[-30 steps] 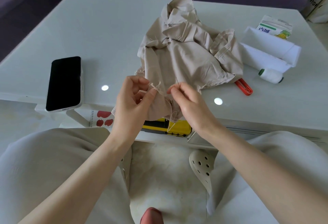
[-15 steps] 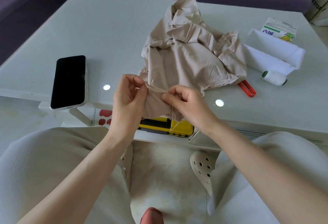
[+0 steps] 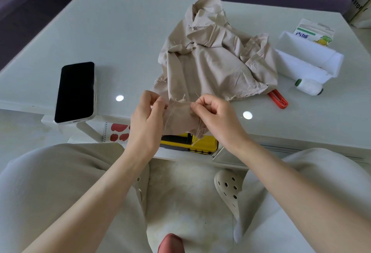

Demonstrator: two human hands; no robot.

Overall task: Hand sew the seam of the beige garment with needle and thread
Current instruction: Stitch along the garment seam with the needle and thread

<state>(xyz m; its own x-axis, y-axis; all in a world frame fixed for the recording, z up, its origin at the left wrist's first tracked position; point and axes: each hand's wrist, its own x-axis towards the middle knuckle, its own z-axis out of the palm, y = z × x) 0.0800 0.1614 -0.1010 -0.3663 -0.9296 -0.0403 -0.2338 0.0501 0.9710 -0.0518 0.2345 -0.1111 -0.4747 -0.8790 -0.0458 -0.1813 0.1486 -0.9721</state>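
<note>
The beige garment (image 3: 212, 62) lies crumpled on the white table (image 3: 124, 38), with one frayed edge hanging over the near table edge. My left hand (image 3: 147, 116) pinches that edge on its left side. My right hand (image 3: 215, 116) pinches it on the right and holds a thin needle (image 3: 199, 98) that points up and away between thumb and forefinger. A fine thread (image 3: 197, 135) trails down from the fabric below my right hand. The seam stretch between my hands is held taut.
A black phone (image 3: 76, 91) lies at the left. Red snips (image 3: 278, 99), a white thread spool (image 3: 309, 86), a white foam block (image 3: 307, 60) and a small carton (image 3: 313, 32) are at the right. A yellow object (image 3: 192, 144) sits on the shelf under the table.
My right hand has shifted slightly up and right along the edge, and the needle now sticks up above the fabric. My left hand keeps its pinch on the seam.
</note>
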